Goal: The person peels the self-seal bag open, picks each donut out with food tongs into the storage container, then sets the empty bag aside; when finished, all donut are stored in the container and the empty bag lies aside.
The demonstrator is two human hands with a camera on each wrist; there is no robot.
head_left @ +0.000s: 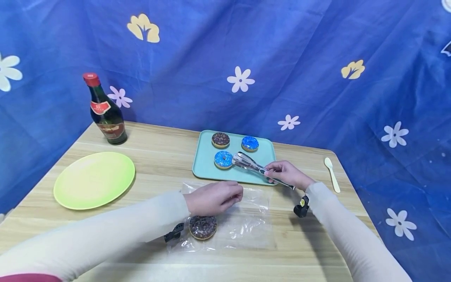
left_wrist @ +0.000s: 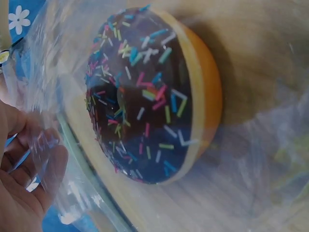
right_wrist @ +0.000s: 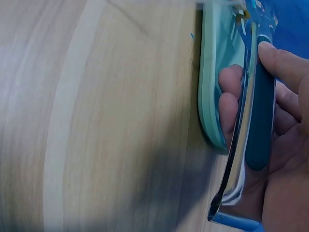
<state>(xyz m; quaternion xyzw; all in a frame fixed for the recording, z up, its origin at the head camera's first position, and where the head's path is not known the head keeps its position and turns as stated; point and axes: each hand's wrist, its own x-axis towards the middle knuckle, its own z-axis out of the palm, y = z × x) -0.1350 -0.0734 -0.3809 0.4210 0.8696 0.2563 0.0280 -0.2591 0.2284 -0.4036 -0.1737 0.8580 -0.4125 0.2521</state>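
Note:
My right hand (head_left: 286, 174) grips a pair of metal tongs (head_left: 248, 162) by the dark handle (right_wrist: 260, 111). The tong heads reach over a teal tray (head_left: 208, 137), right at the edge of a light-blue sprinkled donut (head_left: 223, 159). A chocolate donut (head_left: 220, 140) and a darker blue donut (head_left: 250, 143) lie behind it on the tray. My left hand (head_left: 215, 197) holds a clear plastic bag (head_left: 243, 227), whose film covers the fingers (left_wrist: 50, 169) in the left wrist view. Inside the bag lies a chocolate donut with coloured sprinkles (left_wrist: 145, 96), below the left wrist.
A green-yellow plate (head_left: 93, 180) lies at the left of the wooden table (head_left: 162, 145). Behind it stands a dark bottle with a red cap (head_left: 107, 111). Near the right edge is a pale spoon (head_left: 332, 174). Blue patterned cloth (head_left: 197, 58) hangs close behind the table.

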